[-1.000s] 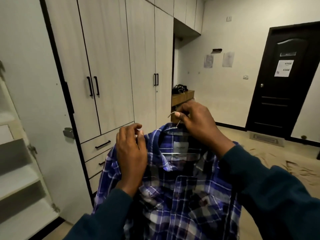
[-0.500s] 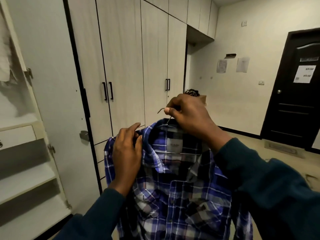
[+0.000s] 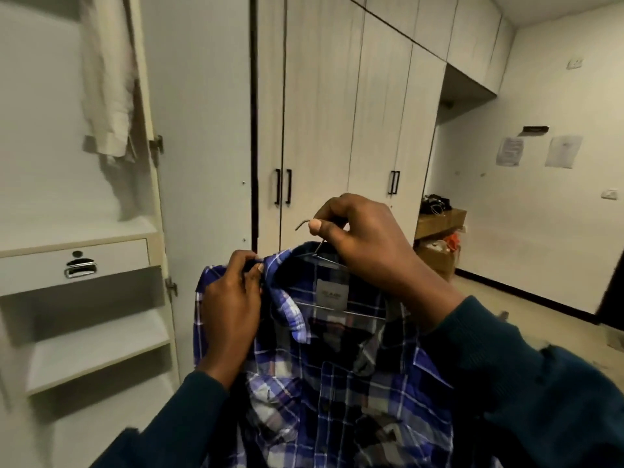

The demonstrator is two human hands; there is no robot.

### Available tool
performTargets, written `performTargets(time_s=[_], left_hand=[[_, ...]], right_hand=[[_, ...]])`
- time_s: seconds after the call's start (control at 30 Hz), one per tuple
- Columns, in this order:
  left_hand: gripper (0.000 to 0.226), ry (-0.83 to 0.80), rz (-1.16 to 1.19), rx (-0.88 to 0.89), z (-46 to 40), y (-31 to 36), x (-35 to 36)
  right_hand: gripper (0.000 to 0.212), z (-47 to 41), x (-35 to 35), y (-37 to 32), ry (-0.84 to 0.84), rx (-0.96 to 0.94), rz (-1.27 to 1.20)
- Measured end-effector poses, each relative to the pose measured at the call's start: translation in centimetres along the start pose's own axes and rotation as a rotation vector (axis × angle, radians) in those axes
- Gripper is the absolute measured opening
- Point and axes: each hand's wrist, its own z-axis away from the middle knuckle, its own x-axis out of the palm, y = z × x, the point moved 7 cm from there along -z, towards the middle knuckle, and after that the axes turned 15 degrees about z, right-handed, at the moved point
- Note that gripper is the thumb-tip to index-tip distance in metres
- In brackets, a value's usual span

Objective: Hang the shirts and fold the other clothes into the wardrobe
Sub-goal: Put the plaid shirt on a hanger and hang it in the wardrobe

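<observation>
A blue and white plaid shirt (image 3: 337, 383) hangs in front of me on a thin wire hanger (image 3: 332, 261). My right hand (image 3: 364, 238) pinches the hanger's hook just above the collar. My left hand (image 3: 229, 298) grips the shirt's left shoulder and collar edge. The open wardrobe section (image 3: 84, 298) is at the left, with shelves, a small drawer and a pale shirt (image 3: 108, 79) hanging up inside it.
The open wardrobe door (image 3: 202, 130) stands edge-on just left of the plaid shirt. Closed wardrobe doors (image 3: 337, 130) with black handles run to the right. A low wooden shelf (image 3: 439, 221) with dark clutter and a cardboard box sit by the far wall.
The view has turned left, bringing the open wardrobe and the hanging pale shirt into sight. Both hands keep their hold while the shirt is carried toward the wardrobe.
</observation>
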Motion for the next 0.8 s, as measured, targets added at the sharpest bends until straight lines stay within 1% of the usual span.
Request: performTargets(time_s=[0.07,0.13,0.17,0.23,0.27,0.33,0.4,0.43,0.5,0.57,0.63,0.7,0.8], left_hand=[[0.012,0.062,-0.02,0.026,-2.1,-1.9,-3.1],[0.012,0.104,-0.034,0.053,-4.7,-3.6,-6.3],[0.012,0.117,-0.042,0.073,-6.1,-4.4,-7.8],[0.014,0.126,-0.052,0.117,-9.0,-5.9,-10.5],[0.015,0.131,-0.061,0.141,-10.5,-6.6,-11.7],[0.012,0.166,-0.091,0.188,-13.5,-8.3,-14.4],[0.011,0.171,-0.106,0.225,-16.3,-9.5,-16.3],[0.011,0.164,-0.124,0.239,-17.9,-10.5,-17.3],[0.013,0.154,-0.166,0.263,-20.8,-12.1,-18.9],[0.015,0.161,-0.192,0.275,-23.5,-13.6,-20.6],[0.015,0.168,-0.211,0.284,-26.1,-14.7,-21.9],[0.015,0.155,-0.233,0.298,-28.6,-15.8,-22.9],[0.014,0.172,-0.234,0.329,-32.5,-17.7,-24.2]], right_hand=[[0.013,-2.1,1.9,-2.4,-0.037,-0.032,-0.035],[0.017,-4.2,3.9,-4.7,-0.091,-0.066,-0.082],[0.022,-5.2,4.8,-5.6,-0.113,-0.08,-0.111],[0.039,-6.5,6.9,-6.6,-0.163,-0.09,-0.146],[0.049,-6.9,8.4,-6.9,-0.217,-0.082,-0.154],[0.064,-7.0,12.8,-7.3,-0.433,-0.071,-0.197],[0.068,-6.1,17.2,-8.2,-0.655,-0.094,-0.309],[0.069,-6.2,19.6,-8.7,-0.693,-0.104,-0.367],[0.064,-7.3,23.1,-9.1,-0.624,-0.057,-0.432],[0.05,-9.4,26.2,-9.3,-0.546,0.013,-0.474],[0.038,-11.2,28.9,-10.0,-0.545,-0.014,-0.538],[0.031,-12.9,31.4,-11.4,-0.54,-0.054,-0.64],[0.027,-16.7,35.2,-13.2,-0.422,-0.067,-0.753]])
